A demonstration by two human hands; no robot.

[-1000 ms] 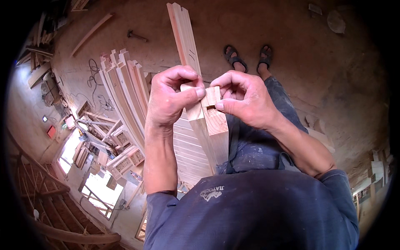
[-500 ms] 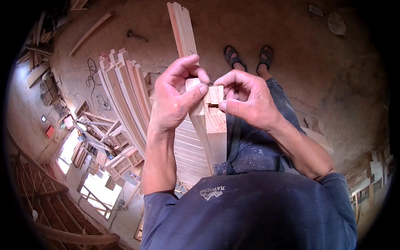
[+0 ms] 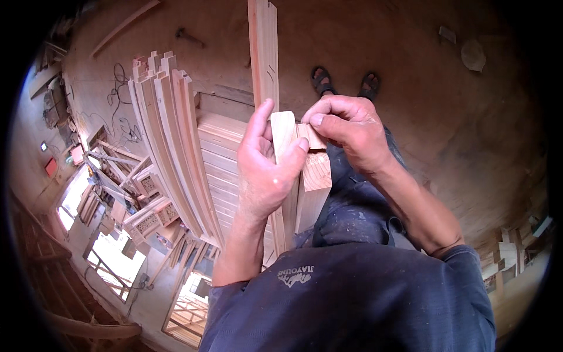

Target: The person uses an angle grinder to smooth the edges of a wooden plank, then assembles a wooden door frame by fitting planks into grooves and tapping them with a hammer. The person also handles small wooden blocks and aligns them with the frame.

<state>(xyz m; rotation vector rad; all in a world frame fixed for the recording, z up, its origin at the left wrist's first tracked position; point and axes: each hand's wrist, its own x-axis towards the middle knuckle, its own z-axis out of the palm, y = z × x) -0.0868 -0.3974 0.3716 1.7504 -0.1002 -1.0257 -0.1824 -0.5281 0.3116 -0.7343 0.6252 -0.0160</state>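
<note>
My left hand (image 3: 267,170) wraps round a pale wooden piece with a rounded end (image 3: 283,126), its thumb pressing over toward a small wooden block (image 3: 312,138). That block sits by a dark gap at the end of a thicker squared timber (image 3: 316,173), whose end grain faces up. Just right of the block, my right hand (image 3: 358,138) is closed in a pinch, thumb against curled fingers. Whether anything lies in the pinch is hidden. A long grooved wooden strip (image 3: 265,53) rises beyond my left hand.
Left of my hands leans a bundle of long notched wooden strips (image 3: 170,135), beside a stack of slats (image 3: 220,167). Carved lattice pieces (image 3: 149,217) lie farther left. A hammer-like tool (image 3: 189,37) and a dark cable (image 3: 120,88) are on the floor.
The right thumb has lifted off the block's near edge and closed against the fingers. My left hand has shifted right with the wood, and the whole view has turned slightly.
</note>
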